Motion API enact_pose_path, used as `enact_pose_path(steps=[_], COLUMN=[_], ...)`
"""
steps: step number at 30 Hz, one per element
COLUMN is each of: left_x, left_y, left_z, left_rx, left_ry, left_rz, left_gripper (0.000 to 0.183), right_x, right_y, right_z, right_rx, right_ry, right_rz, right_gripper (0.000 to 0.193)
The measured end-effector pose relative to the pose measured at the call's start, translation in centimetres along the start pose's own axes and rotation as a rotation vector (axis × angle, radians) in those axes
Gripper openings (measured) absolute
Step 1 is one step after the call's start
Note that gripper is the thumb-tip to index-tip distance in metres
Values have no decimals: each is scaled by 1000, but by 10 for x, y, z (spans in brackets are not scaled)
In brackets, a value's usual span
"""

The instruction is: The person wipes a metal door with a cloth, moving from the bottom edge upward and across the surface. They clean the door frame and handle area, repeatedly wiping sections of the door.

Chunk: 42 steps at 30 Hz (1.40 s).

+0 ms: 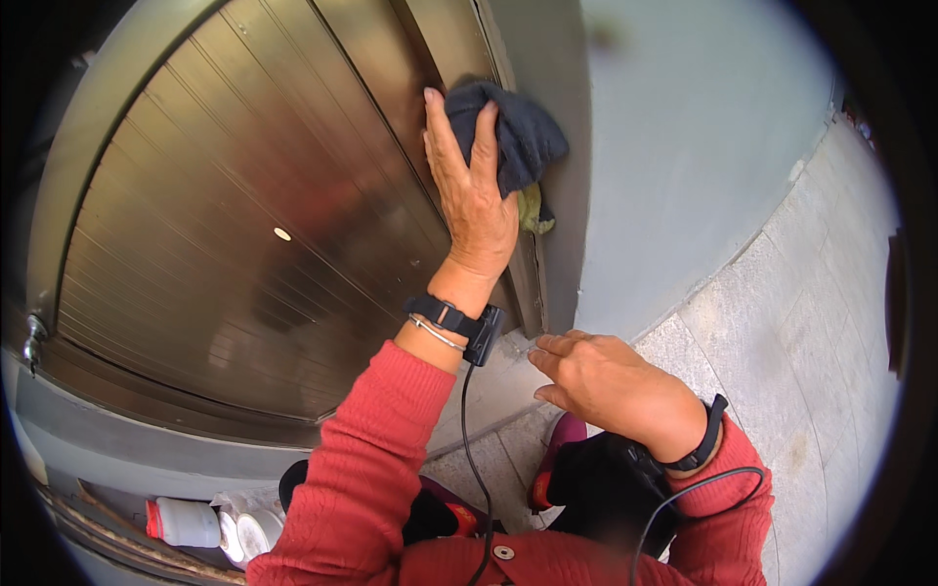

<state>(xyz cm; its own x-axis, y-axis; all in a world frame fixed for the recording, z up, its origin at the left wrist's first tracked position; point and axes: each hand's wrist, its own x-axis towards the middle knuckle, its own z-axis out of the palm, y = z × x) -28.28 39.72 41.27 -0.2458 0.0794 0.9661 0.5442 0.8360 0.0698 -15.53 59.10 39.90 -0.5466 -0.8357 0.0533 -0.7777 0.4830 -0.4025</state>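
My left hand is raised against the metal door frame, fingers stretched upward and thumb spread. Under the thumb and palm it presses a dark blue-grey cloth to the frame's edge. A yellow-green piece of fabric shows below the cloth; whether the two are joined is unclear. Beside the hand is the brownish metal door with fine grooves and a small white oval mark. Lower down, my right hand hovers near the foot of the frame, holding nothing, its thumb apart from its partly bent fingers.
A grey-blue wall stands right of the frame, above pale paving. At lower left are a white container with a red edge and other white items. A small metal tap is at far left. Cables run from both wrists.
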Motion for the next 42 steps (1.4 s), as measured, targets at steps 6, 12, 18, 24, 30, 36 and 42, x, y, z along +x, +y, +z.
enact_pose_path(steps=[6,12,18,24,30,36,42], left_x=[-115,-202,-284,-330,-383,-395,-374], left_y=[0,1,4,13,29,22,30], left_z=[21,39,51,36,-22,-37,1], left_rx=[-16,-58,-78,-192,-283,-800,-871], left_ry=[-119,-153,-319,-540,-430,-163,50], left_rz=[-143,-196,-420,-636,-1239,-2174,-2469], left_gripper=[92,89,84,84,87,43,30], right_x=[-6,-1,2,7,7,11,17], right_y=[4,5,13,15,8,3,8], right_z=[-4,-4,6,7,8,8,10], right_rx=[52,79,114,98,41,40,97], right_ry=[-94,-150,-64,-167,-119,-92,-132], right_rz=[72,98,26,130,112,101,159], right_gripper=[41,43,35,44,46,47,51])
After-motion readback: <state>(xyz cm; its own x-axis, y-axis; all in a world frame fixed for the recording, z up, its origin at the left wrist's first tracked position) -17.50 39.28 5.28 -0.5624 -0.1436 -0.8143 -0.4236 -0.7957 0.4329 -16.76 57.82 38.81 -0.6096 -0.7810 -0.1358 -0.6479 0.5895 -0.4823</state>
